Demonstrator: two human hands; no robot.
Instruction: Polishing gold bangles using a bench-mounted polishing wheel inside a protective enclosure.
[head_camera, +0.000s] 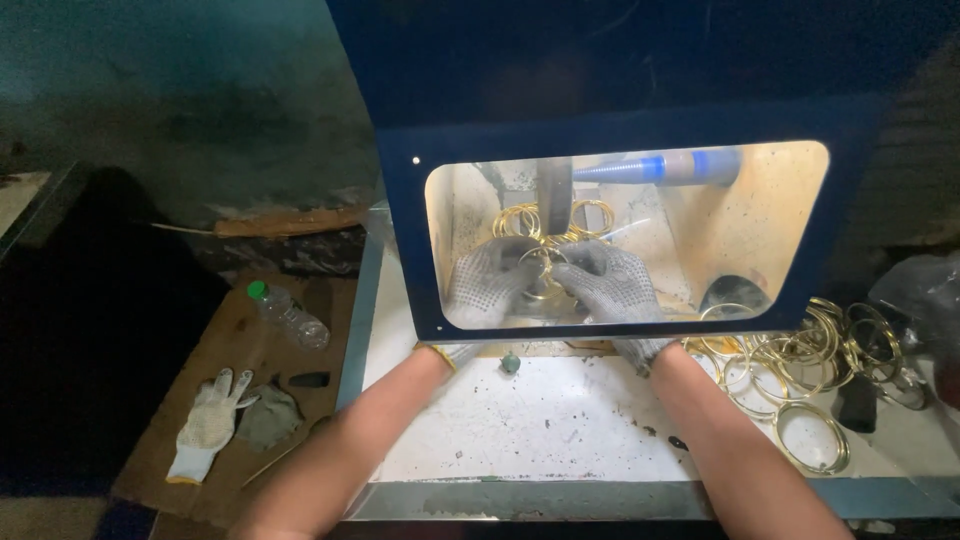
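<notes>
Reaching under a dark blue shield (610, 130) with a clear window (760, 230), both hands work close together behind the pane, each in a grey dotted glove. The left hand (488, 285) and the right hand (612, 280) meet on one gold ring (545, 272), which sits between them at the middle of the window. Fingers of both hands are curled around the ring's edges, so each hand is closed on it rather than spread. The ring is held up against a dark upright wheel (553, 190) just beyond the fingertips. More gold rings (525, 218) hang or lean behind the wheel, a little farther away than the held one. A blue-banded tube (660, 166) runs across the far top of the lit space.

Bare forearms come from the near edge across a white speckled tray (530, 420). A small green knob (511, 363) sits on it between the wrists. To the right, well apart from the hands, lies a loose pile of gold rings (800, 370) spilling over the tray's edge.

On the left, on a brown board (225, 350), lie a plastic bottle (288, 316) with a green cap, a spare white glove (208, 425) and a grey rag (265, 415), all well away from the hands.
</notes>
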